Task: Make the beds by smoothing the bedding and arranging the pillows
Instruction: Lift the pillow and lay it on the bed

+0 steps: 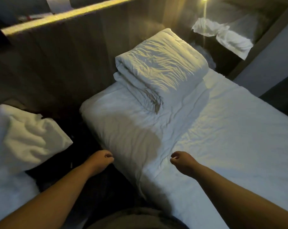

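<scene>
Inspection of the hand positions at the bedside.

**Grips.** The left grip (101, 160) hangs at the near edge of the mattress (110, 129), over the dark gap between the two beds. Its fingers are loosely curled and nothing is visibly held. Whether the fingertips touch the sheet edge cannot be told. The right grip (181, 161) hovers over the fitted sheet (222, 146), thumb and fingers loosely curled with a gap between them, holding nothing.

**Task items.** The folded duvet (161, 63) lies at the head end of the bed, directly ahead of both grips and well apart from them. It rests on the sheet against the dark partition wall (57, 55). Its stacked fold edges face left. The bed's long axis appears to run from the duvet toward the lower right of the view, so the person stands at its side near the head.

**Pillows.** One pillow (27, 134) lies on the neighbouring bed across the gap to the left, nearer the left grip. A second white pillow (222, 37) lies beyond the head end at upper right, out of easy reach.

**Assessment.** The sheet shows creases between the grips and the duvet. The duvet is a forward reach, with the right grip marginally nearer. The near pillow is a sideways reach for the left grip.
</scene>
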A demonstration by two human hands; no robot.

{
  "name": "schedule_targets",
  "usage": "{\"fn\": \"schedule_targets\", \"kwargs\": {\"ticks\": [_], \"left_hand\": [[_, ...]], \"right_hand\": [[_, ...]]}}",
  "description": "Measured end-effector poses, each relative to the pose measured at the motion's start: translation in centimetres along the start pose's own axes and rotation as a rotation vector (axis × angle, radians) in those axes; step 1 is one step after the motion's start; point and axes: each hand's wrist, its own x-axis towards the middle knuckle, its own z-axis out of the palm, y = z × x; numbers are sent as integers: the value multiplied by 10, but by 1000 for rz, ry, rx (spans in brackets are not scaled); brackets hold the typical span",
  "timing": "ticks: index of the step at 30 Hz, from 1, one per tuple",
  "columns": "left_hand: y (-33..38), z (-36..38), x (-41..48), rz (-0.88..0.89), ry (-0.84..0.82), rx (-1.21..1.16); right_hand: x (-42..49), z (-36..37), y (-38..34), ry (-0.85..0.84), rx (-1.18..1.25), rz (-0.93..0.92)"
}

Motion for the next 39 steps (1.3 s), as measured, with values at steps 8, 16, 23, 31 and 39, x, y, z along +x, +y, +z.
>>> {"fn": "schedule_targets", "kwargs": {"ticks": [8,16,23,31,39], "left_hand": [[-56,68,-98,-140,114,-121],[-122,111,-171,-283,222,-214],[-184,165,-261,-408,307,-370],[-243,259,-418,-593,471,-617],[-272,365,-550,-902,728,-916]], "right_hand": [[-53,29,40,-82,-123,-89],[-74,56,42,-128,-212,-175],[-108,112,25,-215,-339,-264],[-176,191,-9,-386,-667,-549],[-247,282,-70,-511,-948,-878]]}}
